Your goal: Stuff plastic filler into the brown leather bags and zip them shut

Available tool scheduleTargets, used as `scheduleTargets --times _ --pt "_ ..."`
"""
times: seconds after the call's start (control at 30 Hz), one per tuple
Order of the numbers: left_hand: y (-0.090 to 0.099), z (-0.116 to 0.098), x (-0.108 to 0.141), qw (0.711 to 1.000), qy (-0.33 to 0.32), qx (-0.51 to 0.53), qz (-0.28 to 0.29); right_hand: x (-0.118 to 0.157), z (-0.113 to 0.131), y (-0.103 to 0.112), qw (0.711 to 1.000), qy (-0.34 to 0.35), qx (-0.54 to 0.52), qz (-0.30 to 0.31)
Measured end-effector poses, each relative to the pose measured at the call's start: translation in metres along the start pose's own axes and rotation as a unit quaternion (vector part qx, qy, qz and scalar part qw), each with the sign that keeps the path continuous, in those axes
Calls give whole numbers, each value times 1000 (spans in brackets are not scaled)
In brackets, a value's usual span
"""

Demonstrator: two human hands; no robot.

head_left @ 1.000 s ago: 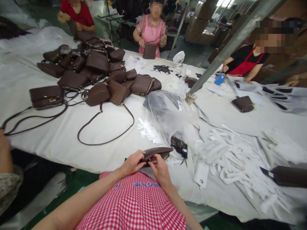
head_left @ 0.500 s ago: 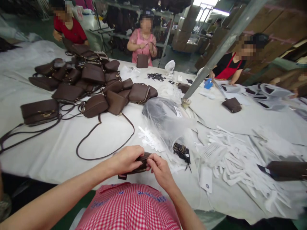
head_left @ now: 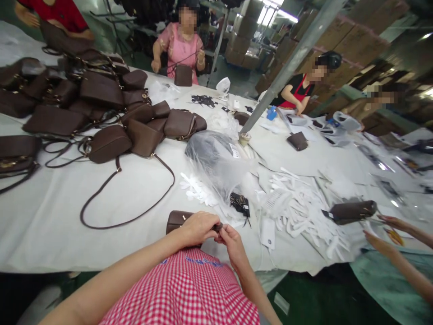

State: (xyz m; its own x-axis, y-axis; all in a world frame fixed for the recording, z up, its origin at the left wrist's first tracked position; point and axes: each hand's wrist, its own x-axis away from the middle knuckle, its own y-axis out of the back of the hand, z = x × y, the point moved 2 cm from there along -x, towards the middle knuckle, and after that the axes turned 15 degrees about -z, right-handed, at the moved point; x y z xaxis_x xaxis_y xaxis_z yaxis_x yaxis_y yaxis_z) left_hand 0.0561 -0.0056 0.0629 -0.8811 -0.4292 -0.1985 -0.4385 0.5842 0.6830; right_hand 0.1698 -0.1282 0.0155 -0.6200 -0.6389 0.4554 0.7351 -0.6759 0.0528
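Note:
A small dark brown bag (head_left: 176, 220) lies at the table's near edge, against the red checked apron, partly hidden under my left forearm and hand. My left hand (head_left: 202, 225) is closed on a brown end piece of the bag at its right side. Fingertips of my right hand (head_left: 230, 238) pinch the same brown piece from the right, touching my left fingers. What exactly the fingertips grip is too small to tell. Beyond my hands lie a clear plastic bag (head_left: 216, 158) with something dark inside and black tags (head_left: 240, 204).
Many brown bags (head_left: 101, 90) are heaped at the left, one strap looping toward me. White strips (head_left: 297, 207) cover the right side, beside another brown bag (head_left: 353, 212) near a co-worker's hands (head_left: 382, 234). A slanted metal pole (head_left: 287, 67) rises from the table. Several people stand around.
The view has swung right, bringing a co-worker's hands into sight. The small bag now shows its front to the left of my hands, and both hands have closed in on its right end.

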Motion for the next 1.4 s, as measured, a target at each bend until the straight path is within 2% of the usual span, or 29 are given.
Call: scheduleTargets --times 0.1,0.2,0.3,0.37,0.5,0.6,0.7,0.8,0.9,1.0,1.1,1.17,1.2,1.3,1.4 --pt "-9 -5 -6 999 -1 -29 41 10 8 12 998 55 23 0" --pt "-15 -6 -9 996 -23 -47 65 17 13 13 995 85 40 26" --pt "-15 -4 -6 996 -32 -53 66 19 10 11 998 60 13 31" --pt "-13 -2 0 996 -2 -72 50 20 4 9 999 24 -18 32" --pt "-5 1 18 991 58 -112 38 28 -4 3 995 -36 -33 92" --pt "-3 -1 25 990 41 -127 53 34 0 -2 991 -30 -21 128" --pt "-3 -4 23 987 35 -141 68 35 9 -7 990 12 10 139" --pt "-2 -4 19 986 61 -146 47 35 17 -11 989 63 46 129" --pt "4 -1 20 989 45 -134 45 37 26 -17 980 109 88 139" --pt "20 9 22 992 41 -108 40 35 37 -19 974 134 106 151" --pt "46 22 26 995 89 -47 -2 21 49 -8 969 202 115 83" --pt "61 27 30 990 130 43 -25 10 53 4 944 282 167 24" --pt "66 29 32 984 148 92 -32 5 53 7 926 318 205 14" --pt "69 35 41 961 191 190 -61 -5 41 7 880 371 290 67" --pt "58 48 49 947 218 218 -95 -7 23 -4 866 377 300 131"
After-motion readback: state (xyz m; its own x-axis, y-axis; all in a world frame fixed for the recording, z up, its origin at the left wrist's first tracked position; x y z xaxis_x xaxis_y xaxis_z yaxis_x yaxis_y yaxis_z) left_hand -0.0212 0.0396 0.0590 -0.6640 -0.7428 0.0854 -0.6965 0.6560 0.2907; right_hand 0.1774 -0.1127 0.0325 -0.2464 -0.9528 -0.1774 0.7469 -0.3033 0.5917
